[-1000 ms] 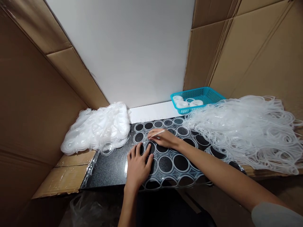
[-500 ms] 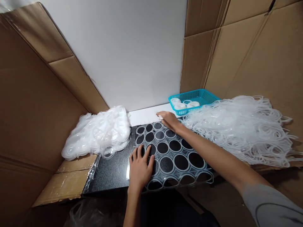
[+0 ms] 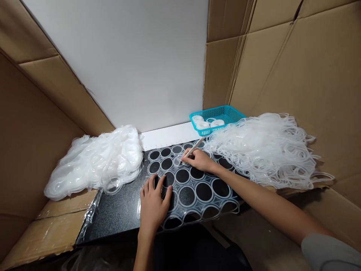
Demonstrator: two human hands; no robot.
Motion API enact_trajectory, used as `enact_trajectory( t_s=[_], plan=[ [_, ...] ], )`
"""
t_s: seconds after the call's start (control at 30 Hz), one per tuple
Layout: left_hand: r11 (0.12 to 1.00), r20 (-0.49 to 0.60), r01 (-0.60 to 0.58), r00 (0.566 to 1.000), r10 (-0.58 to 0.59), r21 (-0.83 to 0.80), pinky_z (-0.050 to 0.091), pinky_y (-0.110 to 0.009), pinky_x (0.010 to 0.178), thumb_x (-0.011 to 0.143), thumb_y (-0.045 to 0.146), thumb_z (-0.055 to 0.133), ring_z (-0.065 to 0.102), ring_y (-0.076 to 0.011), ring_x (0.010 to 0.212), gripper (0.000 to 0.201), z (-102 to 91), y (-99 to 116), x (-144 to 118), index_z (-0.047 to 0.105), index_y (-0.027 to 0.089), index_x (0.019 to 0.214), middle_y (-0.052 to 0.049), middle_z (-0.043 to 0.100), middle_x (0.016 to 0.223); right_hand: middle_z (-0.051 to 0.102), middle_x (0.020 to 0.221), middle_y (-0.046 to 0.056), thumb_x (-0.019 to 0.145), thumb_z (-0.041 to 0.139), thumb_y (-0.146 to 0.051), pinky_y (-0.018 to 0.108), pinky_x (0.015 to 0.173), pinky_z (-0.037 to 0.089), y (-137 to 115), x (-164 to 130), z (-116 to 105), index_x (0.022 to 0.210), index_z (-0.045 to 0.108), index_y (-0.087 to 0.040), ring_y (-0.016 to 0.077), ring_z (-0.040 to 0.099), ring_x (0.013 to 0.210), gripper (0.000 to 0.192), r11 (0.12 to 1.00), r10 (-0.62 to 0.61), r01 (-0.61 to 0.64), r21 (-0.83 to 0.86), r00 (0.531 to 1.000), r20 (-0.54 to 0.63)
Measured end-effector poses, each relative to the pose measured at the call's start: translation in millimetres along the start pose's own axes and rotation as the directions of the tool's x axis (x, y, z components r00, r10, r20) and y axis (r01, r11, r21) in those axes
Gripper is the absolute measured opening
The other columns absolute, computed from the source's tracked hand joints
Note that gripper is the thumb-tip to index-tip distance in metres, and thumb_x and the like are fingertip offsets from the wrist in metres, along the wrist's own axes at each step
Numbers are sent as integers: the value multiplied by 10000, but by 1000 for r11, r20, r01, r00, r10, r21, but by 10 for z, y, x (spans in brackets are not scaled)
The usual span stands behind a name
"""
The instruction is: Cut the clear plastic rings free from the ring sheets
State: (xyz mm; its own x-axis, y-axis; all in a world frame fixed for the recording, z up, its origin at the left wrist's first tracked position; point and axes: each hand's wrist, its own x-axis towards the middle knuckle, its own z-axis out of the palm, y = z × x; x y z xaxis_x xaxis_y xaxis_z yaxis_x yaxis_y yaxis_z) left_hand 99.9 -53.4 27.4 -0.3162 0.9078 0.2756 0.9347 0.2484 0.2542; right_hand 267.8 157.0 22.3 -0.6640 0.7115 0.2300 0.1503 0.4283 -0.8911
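"Where the ring sheet [image 3: 194,183] reaches the front edge of the black counter [image 3: 115,210], what flanks it?"

"Counter surface shows leftward, towards the left pile [image 3: 98,162]; the right pile [image 3: 262,143] overlaps the sheet's far right corner."

"What's hard to see?"

"That corner, and the white stick's [image 3: 195,146] lower tip."

"And the hands?"

"The left hand [image 3: 153,203] rests spread on the sheet; the right hand [image 3: 200,160] pinches the stick."

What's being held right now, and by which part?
The right hand holds a pale stick near its lower end; the left hand rests on the sheet, grasping nothing.
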Motion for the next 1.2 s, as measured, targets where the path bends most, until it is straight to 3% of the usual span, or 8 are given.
enact_trajectory(
  t_s=[0.27, 0.4, 0.53, 0.6, 0.73, 0.87, 1.03, 1.2],
  plan=[
    [1000, -14, -12, 1000, 13, 8, 426, -567, 1151, 1024, 439, 520, 480, -343, 1420, 427, 7, -8, -10, 640, 269, 1397, -126, 550, 1500, 711, 780, 18, 887, 689, -376, 320, 724, 504, -18, 6, 7, 843, 651, -235, 188, 646, 729, 152, 999, -42, 43, -10, 998, 37],
    [992, -73, -120, 990, 123, 40, 427, -542, 1158, 1012, 360, 531, 475, -344, 1419, 359, -39, 26, 15, 680, 259, 1322, -135, 557, 1491, 721, 801, 19, 895, 672, -393, 308, 723, 505, -9, -4, 9, 852, 648, -228, 188, 660, 744, 172, 999, -34, 33, 6, 999, 19],
    [975, 24, -221, 975, 220, 27, 451, -515, 1141, 1012, 320, 517, 503, -325, 1399, 315, -44, 245, 122, 700, 264, 1262, -121, 590, 1466, 741, 831, 19, 901, 679, -376, 302, 753, 511, -5, 2, 12, 862, 659, -223, 184, 676, 764, 159, 999, -42, 42, -9, 999, 14],
    [980, 41, -198, 979, 197, 16, 430, -532, 1164, 1021, 364, 506, 463, -336, 1449, 364, 35, 426, 177, 672, 245, 1323, -136, 545, 1531, 749, 849, 22, 906, 679, -364, 304, 777, 513, -9, 1, 10, 862, 662, -221, 183, 681, 776, 151, 997, -67, 67, -27, 998, 11],
    [999, 30, -29, 999, 28, 42, 330, -608, 1218, 1025, 455, 476, 372, -402, 1530, 565, 303, 735, 213, 543, 161, 1502, -205, 465, 1616, 749, 851, 17, 915, 678, -374, 297, 781, 517, -10, -4, 1, 883, 666, -226, 185, 694, 791, 152, 998, -62, 63, -28, 998, 9],
    [998, 47, 26, 998, -29, 51, 261, -612, 1252, 1034, 521, 422, 298, -409, 1578, 641, 447, 792, 175, 499, 157, 1557, -207, 409, 1663, 762, 895, 17, 933, 674, -365, 299, 801, 530, 3, -1, -10, 875, 680, -226, 180, 709, 811, 150, 997, -66, 67, -46, 998, 18],
    [998, 86, 0, 996, -5, 57, 243, -601, 1270, 1043, 542, 397, 272, -388, 1595, 650, 390, 757, 151, 480, 191, 1584, -171, 360, 1696, 797, 1044, 26, 997, 607, -327, 336, 946, 522, 21, -12, -15, 937, 749, -261, 197, 722, 975, 168, 966, -191, 204, -161, 977, 90],
    [997, 122, 19, 992, -28, 75, 222, -591, 1286, 1043, 534, 403, 285, -382, 1592, 652, 347, 791, 163, 492, 170, 1576, -171, 367, 1689, 779, 1231, 78, 1019, 561, -248, 396, 1016, 492, 26, 4, 15, 1133, 768, -252, 231, 712, 1116, 237, 807, -385, 467, -361, 880, 277]
  ],
)
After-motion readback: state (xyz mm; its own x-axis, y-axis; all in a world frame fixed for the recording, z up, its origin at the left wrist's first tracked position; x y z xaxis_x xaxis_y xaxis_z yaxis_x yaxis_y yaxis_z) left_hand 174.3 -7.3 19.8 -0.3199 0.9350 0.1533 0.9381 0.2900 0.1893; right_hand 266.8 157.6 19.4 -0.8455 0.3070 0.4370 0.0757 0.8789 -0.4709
